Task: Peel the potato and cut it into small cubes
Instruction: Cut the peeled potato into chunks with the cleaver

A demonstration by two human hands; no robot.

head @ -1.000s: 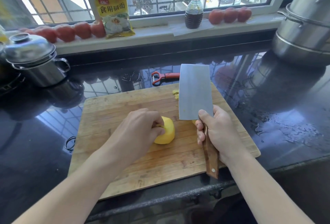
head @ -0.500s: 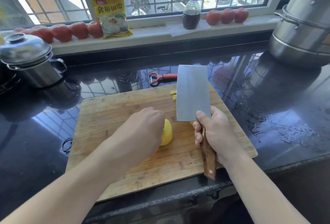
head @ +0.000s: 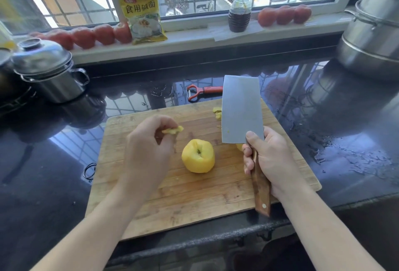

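A peeled yellow potato stands free in the middle of the wooden cutting board. My left hand hovers just left of and above it, pinching a small yellow scrap between its fingertips. My right hand grips the wooden handle of a cleaver, whose broad blade points away from me, right of the potato and apart from it. A small yellow piece shows under the blade's near corner.
Peel scraps lie at the board's far edge. A red peeler lies on the black counter behind the board. A lidded steel pot stands at left, large steel pots at right. Tomatoes, a yellow packet and a sauce bottle line the sill.
My left hand has let go of the potato and lifted up and left, now pinching a small scrap. The potato is fully uncovered. The cleaver has barely moved.
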